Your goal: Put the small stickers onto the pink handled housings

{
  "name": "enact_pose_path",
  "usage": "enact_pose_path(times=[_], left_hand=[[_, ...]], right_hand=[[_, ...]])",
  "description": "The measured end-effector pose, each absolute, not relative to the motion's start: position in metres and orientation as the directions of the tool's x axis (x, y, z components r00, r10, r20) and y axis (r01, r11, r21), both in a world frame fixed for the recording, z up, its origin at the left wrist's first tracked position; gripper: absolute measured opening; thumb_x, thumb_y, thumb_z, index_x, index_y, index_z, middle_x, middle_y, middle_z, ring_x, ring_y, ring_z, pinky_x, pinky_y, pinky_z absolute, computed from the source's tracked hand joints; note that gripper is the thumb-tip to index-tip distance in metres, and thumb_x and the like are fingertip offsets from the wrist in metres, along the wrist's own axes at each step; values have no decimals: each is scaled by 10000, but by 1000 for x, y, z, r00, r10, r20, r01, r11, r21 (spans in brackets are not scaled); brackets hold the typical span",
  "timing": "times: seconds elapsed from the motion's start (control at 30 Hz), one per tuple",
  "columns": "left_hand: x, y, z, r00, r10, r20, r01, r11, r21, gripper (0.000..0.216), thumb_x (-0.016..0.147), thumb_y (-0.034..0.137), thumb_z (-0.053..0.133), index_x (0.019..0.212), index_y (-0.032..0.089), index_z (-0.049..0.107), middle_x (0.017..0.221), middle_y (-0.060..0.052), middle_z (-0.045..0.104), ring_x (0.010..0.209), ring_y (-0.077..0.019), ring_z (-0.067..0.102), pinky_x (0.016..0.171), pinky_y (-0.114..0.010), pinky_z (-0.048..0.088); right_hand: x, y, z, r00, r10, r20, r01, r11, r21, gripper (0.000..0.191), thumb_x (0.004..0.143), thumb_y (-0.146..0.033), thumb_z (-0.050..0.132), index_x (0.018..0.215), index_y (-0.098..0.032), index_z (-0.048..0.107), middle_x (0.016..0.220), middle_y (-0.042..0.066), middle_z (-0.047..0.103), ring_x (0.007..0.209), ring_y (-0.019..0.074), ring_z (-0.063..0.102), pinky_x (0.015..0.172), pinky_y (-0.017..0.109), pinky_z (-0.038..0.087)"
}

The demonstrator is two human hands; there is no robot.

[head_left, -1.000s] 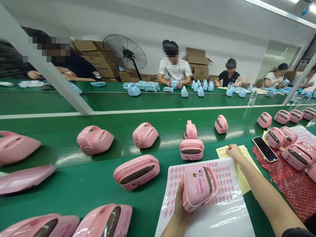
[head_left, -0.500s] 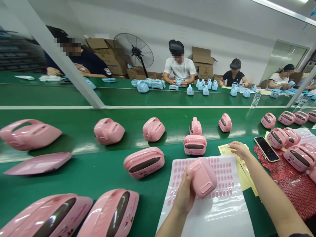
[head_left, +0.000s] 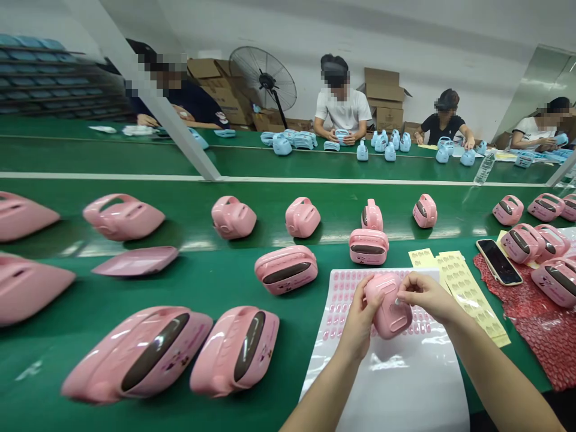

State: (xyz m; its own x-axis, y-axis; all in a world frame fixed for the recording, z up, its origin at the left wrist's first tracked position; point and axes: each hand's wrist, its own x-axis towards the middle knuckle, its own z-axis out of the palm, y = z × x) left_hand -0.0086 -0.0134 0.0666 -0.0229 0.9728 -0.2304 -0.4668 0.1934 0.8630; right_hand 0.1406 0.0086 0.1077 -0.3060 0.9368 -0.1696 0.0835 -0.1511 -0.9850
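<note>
My left hand [head_left: 360,321] is closed around a pink plastic casing [head_left: 387,321], tilted above the white sticker sheet [head_left: 382,384]. At the casing's upper right side, my right hand [head_left: 425,294] pinches a small whitish sticker [head_left: 396,301] against or very near its surface. The fingers partly hide that sticker. Rows of small pink oval stickers [head_left: 338,300] show on the white sheet behind the casing. To the right of it lie yellow sticker sheets [head_left: 472,294], partly covered by my right wrist.
Pink casings with dark windows [head_left: 290,273] stand on the green table [head_left: 180,294] to the left and behind. A phone [head_left: 499,262] lies on red bubble wrap [head_left: 526,312] at right. Across the table, several people handle blue casings [head_left: 282,144]; a slanted post [head_left: 180,132] rises at left.
My right hand has moved from the yellow sheets to the pink casing, bringing a small sticker. My left hand has turned the casing slightly. The whole view has shifted left.
</note>
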Motion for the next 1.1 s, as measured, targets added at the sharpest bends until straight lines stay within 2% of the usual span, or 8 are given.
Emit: enact_pose_path(times=[0.37, 0.6, 0.7, 0.8, 0.87, 0.93, 1.0, 1.1], left_hand=[[-9, -12, 63, -50, 971, -234, -504, 178, 845, 507, 591, 391, 737, 1046, 235, 577, 1084, -58, 611, 993, -236, 556, 801, -307, 451], [-9, -15, 64, -40, 969, -242, -500, 191, 845, 490, 634, 371, 719, 1081, 239, 570, 1112, -67, 608, 1022, -246, 556, 820, -323, 460], [-6, -19, 70, -36, 970, -241, -463, 198, 864, 644, 568, 280, 780, 1152, 255, 511, 1154, -66, 586, 1044, -244, 548, 824, -314, 465], [-5, -22, 73, -48, 973, -225, -427, 184, 885, 763, 488, 189, 814, 1176, 248, 490, 1112, -63, 604, 1002, -245, 570, 790, -306, 482], [-8, -23, 72, -77, 972, -223, -444, 167, 881, 730, 473, 170, 808, 1142, 237, 523, 1060, -54, 624, 968, -246, 584, 758, -303, 494], [-13, -23, 68, -97, 966, -240, -501, 161, 851, 686, 473, 160, 793, 1111, 230, 549, 1012, -44, 640, 941, -248, 598, 728, -305, 508], [-19, -24, 65, -115, 943, -313, -595, 187, 781, 600, 511, 185, 760, 1080, 211, 571, 939, -43, 663, 895, -250, 621, 699, -319, 525], [-28, -25, 62, -142, 870, -473, -736, 227, 638, 390, 641, 258, 661, 1016, 170, 601, 853, -64, 694, 812, -255, 655, 671, -363, 545]], right_hand=[[138, 7, 96, -236, 962, -137, 116, -111, -987, 228, 592, -371, 660, 603, -174, 545, 641, -12, 522, 614, 137, 478, 610, 289, 360], [130, -1, 101, -108, 993, 46, 309, 78, -948, 148, 643, -305, 587, 575, -189, 524, 692, -4, 446, 600, 132, 462, 570, 285, 414], [125, -6, 100, -53, 992, 118, 336, 129, -933, 117, 660, -266, 575, 586, -191, 525, 720, -1, 437, 603, 126, 456, 563, 276, 420], [129, -5, 97, -101, 993, 66, 224, 87, -971, 154, 648, -297, 605, 578, -188, 522, 681, -7, 452, 597, 128, 463, 563, 274, 411], [138, 0, 95, -126, 992, 27, 64, 35, -997, 205, 660, -361, 609, 597, -191, 512, 614, -24, 451, 561, 122, 454, 548, 267, 400], [150, 10, 92, -54, 996, 65, -30, 63, -998, 218, 716, -409, 568, 685, -197, 531, 612, -24, 481, 562, 123, 464, 563, 270, 408], [160, 22, 84, 70, 984, 164, 68, 160, -985, 205, 776, -399, 513, 826, -203, 553, 708, 7, 549, 642, 148, 515, 626, 296, 433], [165, 38, 59, 104, 923, 370, 441, 290, -849, 245, 796, -291, 467, 1008, -196, 544, 868, 74, 604, 810, 212, 558, 748, 378, 446]])
